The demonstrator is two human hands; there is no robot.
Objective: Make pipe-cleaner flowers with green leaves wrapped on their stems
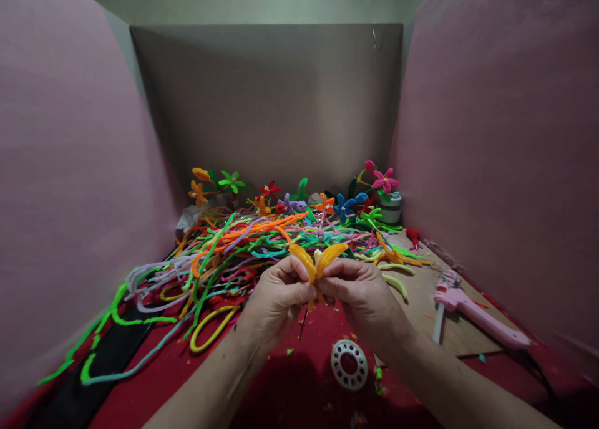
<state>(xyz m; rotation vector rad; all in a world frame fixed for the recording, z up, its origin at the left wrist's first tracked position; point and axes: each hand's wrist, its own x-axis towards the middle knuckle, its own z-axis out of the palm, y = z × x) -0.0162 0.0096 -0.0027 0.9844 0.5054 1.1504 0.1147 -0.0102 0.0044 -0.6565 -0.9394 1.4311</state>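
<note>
Left of the yellow-orange chenille flower (pixel 333 255) sprawls a heap of fuzzy pipe cleaners (pixel 253 229). The left hand (pixel 281 298) pinches the flower's base between thumb and fingers, its grip nearly closed. The flower, centred above the red surface (pixel 262 379), looks light, soft and bendable, its petals easily crushed; the gathered base, above the thin dark stem (pixel 302 326), seems the best hold. The right hand (pixel 362 292) pinches the base's other side, its grip equally narrow. Below-right of the flower lies a white spool (pixel 337 365); farther right, a pink glue gun (pixel 477 312).
</note>
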